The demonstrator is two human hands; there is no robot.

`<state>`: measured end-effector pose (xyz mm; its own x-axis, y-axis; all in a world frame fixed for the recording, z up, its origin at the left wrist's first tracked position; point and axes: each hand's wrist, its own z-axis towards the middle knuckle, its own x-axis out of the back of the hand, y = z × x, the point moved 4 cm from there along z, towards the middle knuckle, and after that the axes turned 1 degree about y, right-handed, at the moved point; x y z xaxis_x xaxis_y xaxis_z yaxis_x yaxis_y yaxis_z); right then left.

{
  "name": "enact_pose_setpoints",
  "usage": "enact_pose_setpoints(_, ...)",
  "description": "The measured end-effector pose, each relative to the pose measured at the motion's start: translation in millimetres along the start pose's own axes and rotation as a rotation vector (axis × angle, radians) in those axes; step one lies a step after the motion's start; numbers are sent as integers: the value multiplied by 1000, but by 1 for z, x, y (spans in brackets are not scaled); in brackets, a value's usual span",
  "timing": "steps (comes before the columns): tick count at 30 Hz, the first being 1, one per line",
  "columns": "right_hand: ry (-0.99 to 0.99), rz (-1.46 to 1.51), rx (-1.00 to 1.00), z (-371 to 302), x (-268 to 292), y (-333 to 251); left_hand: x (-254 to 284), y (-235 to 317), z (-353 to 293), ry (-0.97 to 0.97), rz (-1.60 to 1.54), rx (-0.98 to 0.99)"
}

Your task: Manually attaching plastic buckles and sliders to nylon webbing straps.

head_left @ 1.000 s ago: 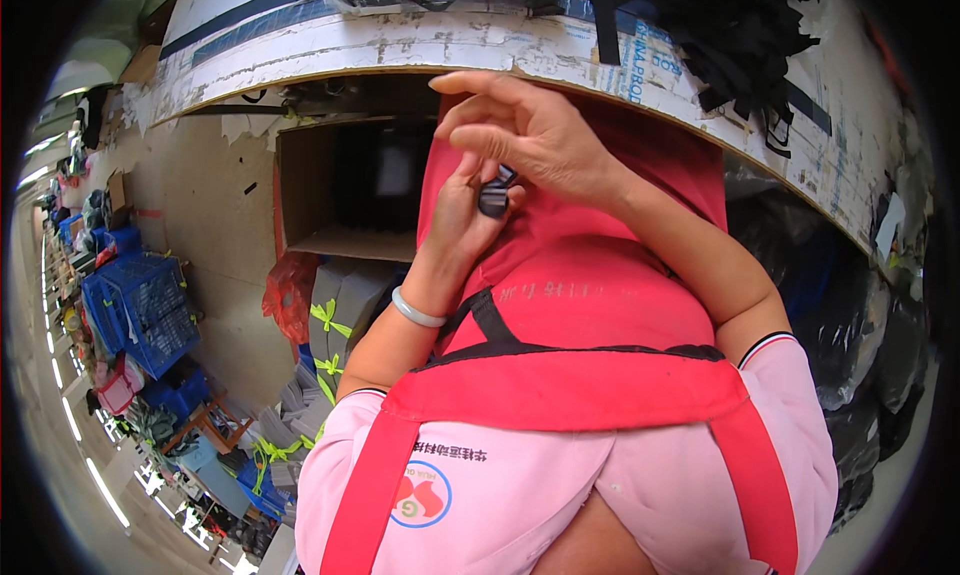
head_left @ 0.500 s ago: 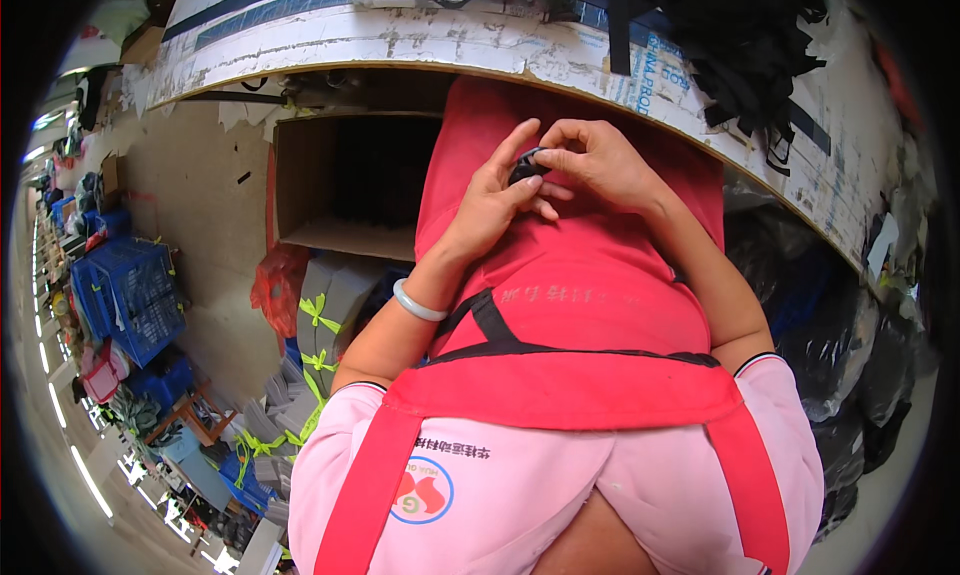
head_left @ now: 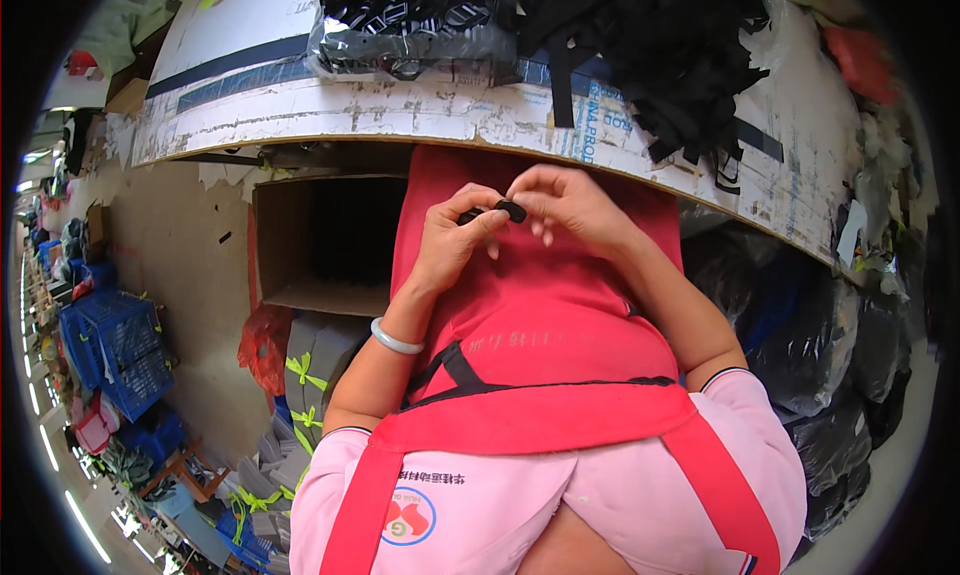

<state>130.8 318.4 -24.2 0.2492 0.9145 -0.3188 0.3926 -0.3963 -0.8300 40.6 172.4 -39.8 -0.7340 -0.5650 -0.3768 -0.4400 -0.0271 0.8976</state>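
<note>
Above my lap, in front of the red apron (head_left: 560, 295), my left hand (head_left: 448, 237) is closed on a small black piece that looks like a folded webbing strap (head_left: 512, 211). Its thumb presses the strap against the fingers. My right hand (head_left: 570, 210) is at the strap's other end, thumb and forefinger pinched close to it, the other fingers loosely bent and slightly blurred. The fingers cover part of the strap, so its full shape is hidden.
The worktable (head_left: 400, 110) spans the top, its worn edge beyond my hands. On it sit a plastic bag of black buckles (head_left: 410, 20) and a heap of black straps (head_left: 650, 65). An open cardboard box (head_left: 325, 300) stands below; dark plastic bags (head_left: 800, 325) lie right.
The view has shifted, showing more tabletop and the bag of buckles. Both hands stay together at the strap, which now sticks out past the left thumb.
</note>
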Motion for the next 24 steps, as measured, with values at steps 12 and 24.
enact_pose_setpoints(12,434,-1404,635,-16,47,-46,9,-32,3,44,-342,230)
enact_pose_setpoints(24,151,-138,263,-20,10,-31,3,5,10,200,53,103)
